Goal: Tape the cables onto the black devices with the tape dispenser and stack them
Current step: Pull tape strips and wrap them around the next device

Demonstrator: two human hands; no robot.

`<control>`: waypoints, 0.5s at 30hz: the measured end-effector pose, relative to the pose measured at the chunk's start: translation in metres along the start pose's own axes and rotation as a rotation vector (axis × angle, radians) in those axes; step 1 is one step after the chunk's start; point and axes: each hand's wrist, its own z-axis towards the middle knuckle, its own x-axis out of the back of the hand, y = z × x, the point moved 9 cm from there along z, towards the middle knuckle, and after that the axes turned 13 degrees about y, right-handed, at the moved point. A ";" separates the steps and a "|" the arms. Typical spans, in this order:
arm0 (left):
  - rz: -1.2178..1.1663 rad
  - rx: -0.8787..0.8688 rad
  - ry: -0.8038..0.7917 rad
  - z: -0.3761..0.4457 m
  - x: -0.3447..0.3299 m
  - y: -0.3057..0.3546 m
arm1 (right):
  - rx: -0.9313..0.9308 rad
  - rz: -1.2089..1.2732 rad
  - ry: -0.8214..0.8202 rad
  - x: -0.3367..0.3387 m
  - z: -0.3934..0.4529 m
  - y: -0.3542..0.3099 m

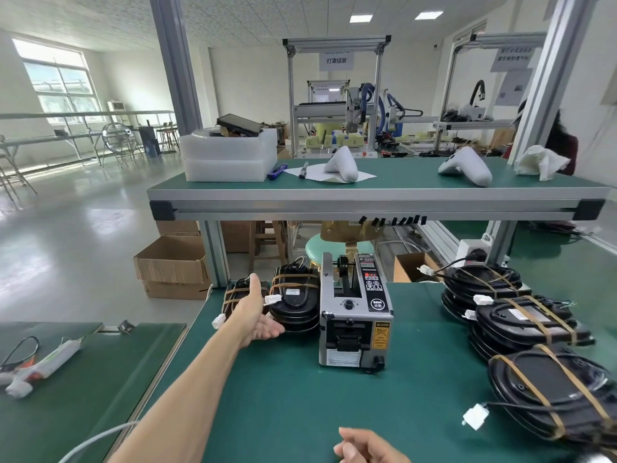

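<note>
The grey tape dispenser (354, 312) stands in the middle of the green table (283, 396). Left of it stand two stacks of black devices (295, 302) with cables taped on by brown strips; a lower stack (237, 295) sits further left. My left hand (255, 315) reaches out between them, fingers straight, palm facing the taller stack, holding nothing. At the bottom edge, my right hand (365, 446) lies with fingers loosely curled and holds nothing. More taped black devices (524, 322) with white connectors pile up at the right.
An upper shelf (367, 195) carries white foam blocks (230, 155), a pen, paper and white handles. Black tape strips (394, 220) hang from its front rail. A glue gun (40, 365) lies on the left table. Cardboard boxes (173, 265) stand on the floor.
</note>
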 end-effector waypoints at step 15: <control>0.036 -0.391 0.233 -0.127 0.051 -0.105 | 0.078 -0.227 0.101 0.007 -0.013 -0.037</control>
